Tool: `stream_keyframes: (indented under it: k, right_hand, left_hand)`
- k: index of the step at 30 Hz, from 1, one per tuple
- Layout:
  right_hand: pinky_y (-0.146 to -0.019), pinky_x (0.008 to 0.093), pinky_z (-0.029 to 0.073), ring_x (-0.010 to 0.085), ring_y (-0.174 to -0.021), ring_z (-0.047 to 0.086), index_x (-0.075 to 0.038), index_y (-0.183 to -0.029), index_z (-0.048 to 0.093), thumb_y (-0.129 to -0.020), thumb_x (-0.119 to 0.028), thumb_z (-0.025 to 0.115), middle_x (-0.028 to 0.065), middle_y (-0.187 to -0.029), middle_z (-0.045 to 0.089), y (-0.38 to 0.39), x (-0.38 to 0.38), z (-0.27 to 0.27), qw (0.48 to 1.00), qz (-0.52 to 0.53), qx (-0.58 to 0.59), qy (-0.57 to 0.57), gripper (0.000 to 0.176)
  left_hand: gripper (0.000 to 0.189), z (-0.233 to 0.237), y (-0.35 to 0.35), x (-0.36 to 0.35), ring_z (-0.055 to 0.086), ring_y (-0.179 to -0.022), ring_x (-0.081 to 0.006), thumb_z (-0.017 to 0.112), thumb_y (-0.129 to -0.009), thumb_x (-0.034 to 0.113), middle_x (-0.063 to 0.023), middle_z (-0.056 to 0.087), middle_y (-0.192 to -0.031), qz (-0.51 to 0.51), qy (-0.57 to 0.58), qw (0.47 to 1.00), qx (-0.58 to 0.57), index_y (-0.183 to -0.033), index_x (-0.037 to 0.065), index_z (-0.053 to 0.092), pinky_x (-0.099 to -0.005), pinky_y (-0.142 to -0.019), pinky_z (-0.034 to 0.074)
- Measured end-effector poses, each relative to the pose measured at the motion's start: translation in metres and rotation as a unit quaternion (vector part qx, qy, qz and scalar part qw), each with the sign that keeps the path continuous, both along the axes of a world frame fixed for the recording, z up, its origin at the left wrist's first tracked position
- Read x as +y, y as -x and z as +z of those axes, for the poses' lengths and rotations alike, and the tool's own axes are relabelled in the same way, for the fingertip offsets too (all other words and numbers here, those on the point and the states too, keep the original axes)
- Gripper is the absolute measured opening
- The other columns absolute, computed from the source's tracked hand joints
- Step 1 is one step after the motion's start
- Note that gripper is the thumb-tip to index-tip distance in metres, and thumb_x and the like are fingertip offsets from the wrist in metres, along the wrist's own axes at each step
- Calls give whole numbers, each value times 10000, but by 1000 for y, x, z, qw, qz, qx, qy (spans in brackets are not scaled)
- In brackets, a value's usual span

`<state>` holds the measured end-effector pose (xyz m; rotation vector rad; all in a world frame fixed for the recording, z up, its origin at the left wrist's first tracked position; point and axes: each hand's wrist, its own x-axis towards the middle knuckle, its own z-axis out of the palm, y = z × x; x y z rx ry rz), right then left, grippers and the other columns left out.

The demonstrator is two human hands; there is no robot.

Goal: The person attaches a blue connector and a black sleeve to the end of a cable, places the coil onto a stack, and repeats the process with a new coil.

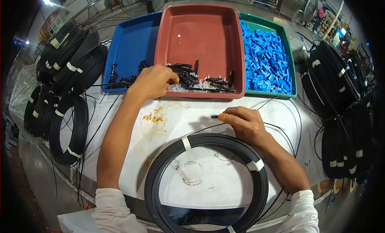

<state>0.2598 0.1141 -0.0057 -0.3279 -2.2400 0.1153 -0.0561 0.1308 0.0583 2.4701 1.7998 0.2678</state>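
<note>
My left hand (pixel 154 81) is over the near left corner of the red tray (pixel 200 32), its fingers curled together beside a pile of small black and clear parts (pixel 186 74). What those fingers hold, if anything, is hidden. Above the white table, my right hand (pixel 246 122) pinches a small black connector (pixel 214 116) that sticks out to the left. Orange covers wrap fingertips on both hands. Just below my right hand lies a large coil of black cable (pixel 154 179), bound with white tape, overhanging the table's near edge.
A blue tray (pixel 130 44) with black pieces stands left of the red one; a green tray (pixel 294 78) full of blue connectors (pixel 266 58) stands right. Taped black cable coils hang at the left (pixel 82 130) and right (pixel 329 80). Loose cable ends cross the white tabletop (pixel 192 112).
</note>
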Motion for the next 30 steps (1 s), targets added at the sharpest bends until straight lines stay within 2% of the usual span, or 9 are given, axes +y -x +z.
stream_keyframes:
  k: [5, 7, 11, 20, 23, 26, 28, 29, 30]
  right_hand:
    - [-556, 332, 569, 230, -707, 691, -70, -1007, 715, -696, 83, 679, 85, -896, 693, 3, -1, -2, 999, -18, 19, 34, 348]
    - [-561, 331, 571, 228, -712, 692, -69, -1008, 716, -696, 84, 682, 87, -894, 693, 4, -2, -3, 998, -20, 21, 58, 348]
    - [-576, 327, 574, 230, -725, 694, -66, -1000, 723, -703, 88, 691, 89, -892, 698, 3, -1, -5, 997, -19, 25, 67, 336]
    - [-585, 331, 571, 235, -728, 694, -65, -1011, 730, -700, 81, 703, 87, -885, 704, 1, 1, -5, 997, -10, 20, 73, 345]
    - [-595, 329, 571, 234, -734, 695, -66, -1015, 729, -700, 86, 700, 87, -880, 704, 0, 1, -6, 997, -5, 20, 75, 351]
    - [-606, 329, 574, 236, -745, 699, -62, -1022, 728, -703, 102, 688, 89, -874, 702, 0, 1, -7, 995, -4, 23, 93, 361]
    - [-612, 330, 576, 239, -750, 701, -58, -1027, 727, -706, 112, 681, 90, -870, 701, 0, 0, -4, 994, -4, 23, 103, 366]
    - [-622, 333, 578, 245, -747, 702, -52, -1032, 725, -714, 123, 673, 96, -868, 700, -1, 0, -1, 991, -2, 12, 135, 367]
    - [-633, 336, 580, 252, -745, 703, -46, -1038, 723, -722, 135, 664, 102, -866, 699, -2, -1, 4, 986, 0, 0, 165, 369]
  left_hand:
    - [274, 3, -4, 5, 681, -925, -288, 751, -761, 66, -72, 726, -955, -29, -12, 997, 67, -1031, 112, 756, -403, -767, 537]
    - [229, 8, -8, 5, 678, -928, -286, 736, -770, 64, -67, 718, -950, -18, 31, 997, 74, -997, 96, 751, -405, -748, 536]
    - [158, -3, -9, 10, 677, -887, -299, 730, -772, 67, -86, 710, -905, -71, -20, 994, 80, -929, 67, 734, -410, -725, 529]
    - [96, 2, -10, 13, 670, -818, -312, 739, -764, 76, -112, 690, -834, -18, -44, 997, 65, -849, 35, 725, -416, -709, 520]
    - [126, 7, -7, 10, 679, -774, -307, 749, -767, 77, -132, 710, -833, 2, -66, 998, 14, -884, 33, 762, -388, -704, 530]
    - [158, 15, -11, -2, 698, -701, -248, 758, -789, 69, -129, 736, -824, 4, -122, 988, -93, -940, 27, 775, -354, -674, 540]
    - [165, 14, -14, -8, 694, -662, -185, 763, -818, 65, -113, 747, -805, 35, -69, 949, -305, -960, -18, 765, -325, -635, 539]
    - [145, 8, -12, -7, 688, -666, -129, 770, -840, 71, -73, 733, -786, 36, -17, 910, -412, -948, -25, 756, -262, -588, 531]
    - [145, 2, -13, -8, 688, -666, -129, 770, -840, 71, -73, 733, -786, 29, -24, 909, -415, -948, -25, 756, -262, -588, 531]
